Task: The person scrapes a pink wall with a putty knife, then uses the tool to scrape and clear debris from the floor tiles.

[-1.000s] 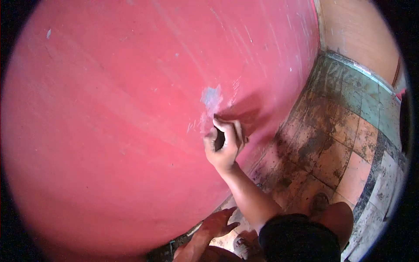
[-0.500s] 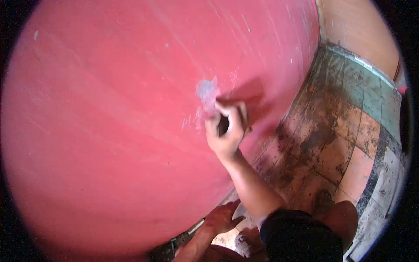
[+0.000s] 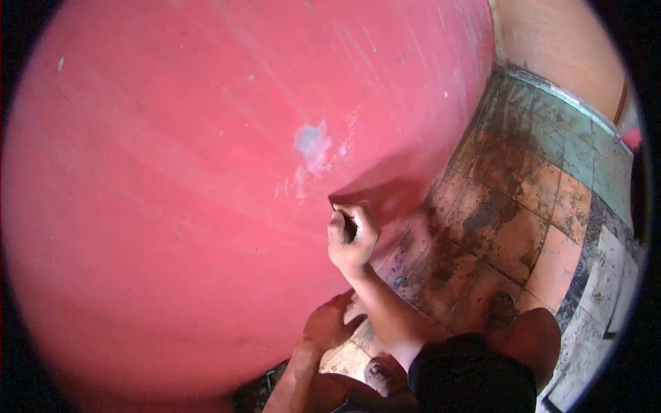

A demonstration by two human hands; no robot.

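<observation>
A large red surface [image 3: 172,206] fills the left and middle of the view, with pale scratches on it. A grey-white scraped patch [image 3: 312,144] shows near its middle. Below and right of that patch my right hand [image 3: 354,237] is closed, thumb and fingers curled round something dark and thin whose tip meets the red surface; what it is I cannot make out. My left hand [image 3: 334,322] lies lower, against the surface's bottom edge, with thumb and fingers apart and nothing visible in it.
Dirty tiles [image 3: 513,237] in orange, green and white cover the floor at the right. An orange-tan wall [image 3: 561,48] rises at the upper right. My feet show at the bottom, one shoe [image 3: 501,310] right of my forearm.
My right hand has moved down, away from the scraped patch. My left hand has come up slightly along the surface's lower edge. The view has shifted a little.
</observation>
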